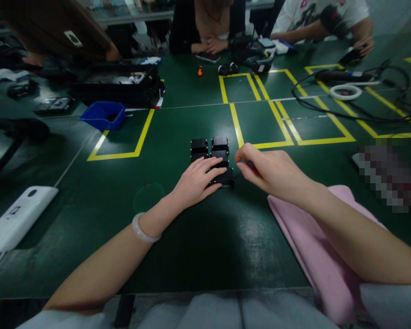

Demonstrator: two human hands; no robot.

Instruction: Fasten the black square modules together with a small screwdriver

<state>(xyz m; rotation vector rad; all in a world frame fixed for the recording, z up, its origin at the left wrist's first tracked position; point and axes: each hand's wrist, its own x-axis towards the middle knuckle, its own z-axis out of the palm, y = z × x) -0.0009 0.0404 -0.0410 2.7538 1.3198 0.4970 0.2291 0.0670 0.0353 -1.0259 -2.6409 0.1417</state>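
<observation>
Several small black box-shaped parts with pale screw heads along their sides, perhaps servo motors, stand in two close columns; a far one (220, 143) shows whole. My left hand (196, 178) lies over the near ones, its fingers outstretched and resting on their tops. The thumb is beside the nearest right-hand black part (227, 178). Just right of that part, my right hand (265, 169) is closed in a pinch. A thin dark strand or rod runs from its fingers toward the nearest part; its kind cannot be made out. My palm hides most of what the right fingers hold.
A pink cloth (315, 246) lies under my right forearm. Left are a white case (20, 219), a blue bin (104, 114) and a black tray (116, 87). Cables (349, 109) lie at right, beyond yellow tape outlines. Other people (212, 43) sit across the green table (205, 256).
</observation>
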